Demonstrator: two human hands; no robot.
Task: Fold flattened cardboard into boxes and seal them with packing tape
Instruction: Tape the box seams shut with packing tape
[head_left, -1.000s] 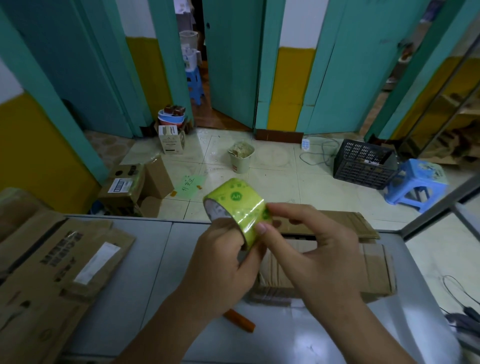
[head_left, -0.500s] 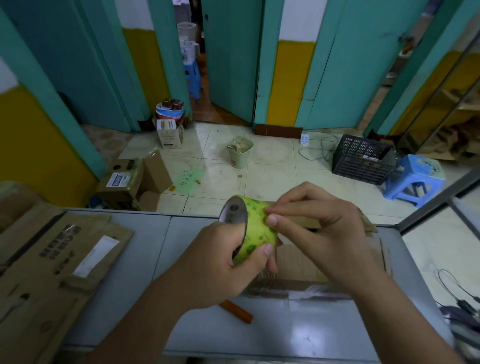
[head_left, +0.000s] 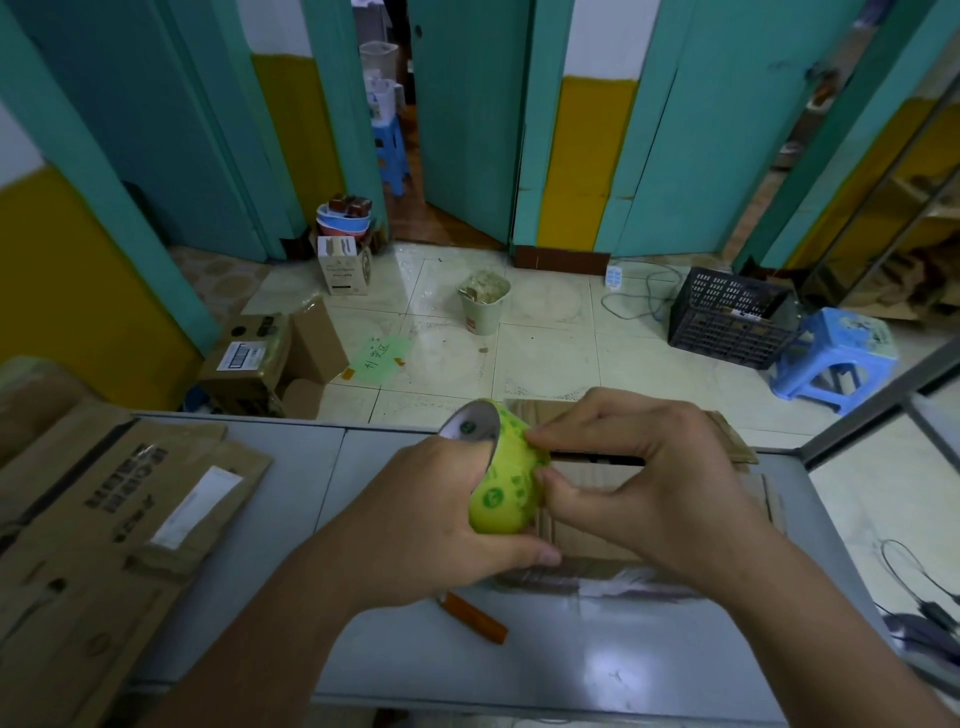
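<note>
A yellow-green roll of packing tape is held above the grey table. My left hand grips the roll, thumb under it and fingers through its core. My right hand pinches at the roll's outer surface with curled fingertips. Under both hands lies a brown cardboard box, partly hidden, with flaps showing beyond my right hand. Flattened cardboard sheets are stacked at the table's left.
An orange utility knife lies on the table near my left wrist. Cables hang off the right edge. Beyond the table, the floor holds an open carton, a bin, a black crate and a blue stool.
The roll has come down and turned more edge-on in my left hand. My right hand's fingertips have shifted over its outer surface, still pinching at it.
</note>
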